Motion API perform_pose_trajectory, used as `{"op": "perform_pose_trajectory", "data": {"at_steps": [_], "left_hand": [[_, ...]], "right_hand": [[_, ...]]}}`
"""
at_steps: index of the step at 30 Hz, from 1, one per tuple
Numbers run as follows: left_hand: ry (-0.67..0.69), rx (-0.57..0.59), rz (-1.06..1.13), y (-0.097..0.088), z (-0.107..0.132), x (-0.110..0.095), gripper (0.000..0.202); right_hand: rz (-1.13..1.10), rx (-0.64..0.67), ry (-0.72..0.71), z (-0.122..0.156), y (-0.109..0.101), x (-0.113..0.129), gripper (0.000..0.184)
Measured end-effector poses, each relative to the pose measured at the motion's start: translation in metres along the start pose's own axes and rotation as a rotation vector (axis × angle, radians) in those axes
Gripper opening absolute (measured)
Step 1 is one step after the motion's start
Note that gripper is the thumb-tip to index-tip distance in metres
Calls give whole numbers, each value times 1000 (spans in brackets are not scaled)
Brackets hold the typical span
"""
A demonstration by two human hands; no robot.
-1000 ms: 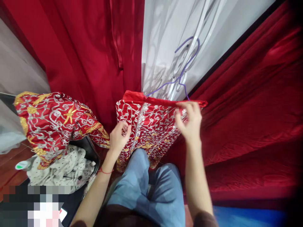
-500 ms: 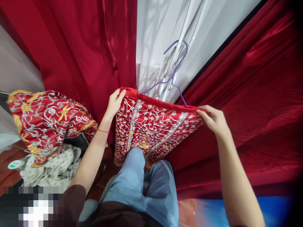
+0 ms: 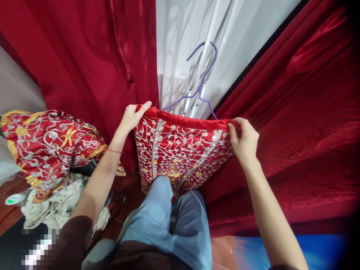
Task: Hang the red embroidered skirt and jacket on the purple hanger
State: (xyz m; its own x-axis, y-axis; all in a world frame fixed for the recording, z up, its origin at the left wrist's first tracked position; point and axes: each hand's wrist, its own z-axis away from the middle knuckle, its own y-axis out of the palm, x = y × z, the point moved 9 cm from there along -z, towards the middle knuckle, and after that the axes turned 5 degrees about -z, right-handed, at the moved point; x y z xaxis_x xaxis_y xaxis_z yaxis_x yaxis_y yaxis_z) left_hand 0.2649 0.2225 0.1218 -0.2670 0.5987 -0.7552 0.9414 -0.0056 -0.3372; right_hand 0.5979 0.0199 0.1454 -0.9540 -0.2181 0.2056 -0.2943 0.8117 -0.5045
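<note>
Holding garment (image 3: 187, 144), red curtains (image 3: 303, 123) around, tiled floor (image 3: 222, 247)

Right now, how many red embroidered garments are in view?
2: one garment between the left hand and right hand; another garment at far left, by the spotted cloth. More may be hidden.

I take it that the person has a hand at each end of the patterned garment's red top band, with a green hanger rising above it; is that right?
Not quite: the hanger is purple, not green, as the head view shows. The rest stands: the left hand and right hand are at opposite ends of the patterned garment's red top band.
</note>
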Motion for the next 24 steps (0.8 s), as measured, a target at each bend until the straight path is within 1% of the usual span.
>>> {"op": "perform_pose_trajectory", "data": {"at_steps": [2,4,6,7,8,10,11,13,14,16,18,20,22,24], "left_hand": [[62,125,-122,5,-7,-21,50],[144,289,-182,15,-9,-41,40],[211,403,-182,22,-7,-52,44],[229,425,-172,24,-7,-53,48],[229,428,-164,24,-8,-52,49],[179,390,-169,24,-12,-42,43],[138,359,-182,23,-14,-35,40],[67,311,-221,23,-19,-26,44],[53,305,-238,25,-19,-25,44],[65,335,-225,33,-18,-30,37],[90,381,-124,43,-14,-40,31],[100,391,8,48,-8,-47,33],[113,334,76,46,-3,-51,33],[137,193,71,34,5,-52,31]], "right_hand": [[-8,63,-38,0,2,5,30],[-35,146,-89,-1,2,10,30],[-66,212,-120,-3,-1,8,28],[-70,247,-128,-4,-2,4,28],[-65,287,-134,-5,-3,0,29],[-49,354,-164,-6,-5,-6,29],[-39,371,-189,-6,-6,-5,28],[-23,362,-225,-6,-9,0,24],[-26,336,-223,-5,-11,4,21],[-80,247,-168,-1,-16,9,18],[-188,147,-74,4,-20,8,18],[-254,80,-11,8,-20,2,18],[-238,60,10,10,-18,-5,18],[-176,39,24,10,-16,-11,18]]}}
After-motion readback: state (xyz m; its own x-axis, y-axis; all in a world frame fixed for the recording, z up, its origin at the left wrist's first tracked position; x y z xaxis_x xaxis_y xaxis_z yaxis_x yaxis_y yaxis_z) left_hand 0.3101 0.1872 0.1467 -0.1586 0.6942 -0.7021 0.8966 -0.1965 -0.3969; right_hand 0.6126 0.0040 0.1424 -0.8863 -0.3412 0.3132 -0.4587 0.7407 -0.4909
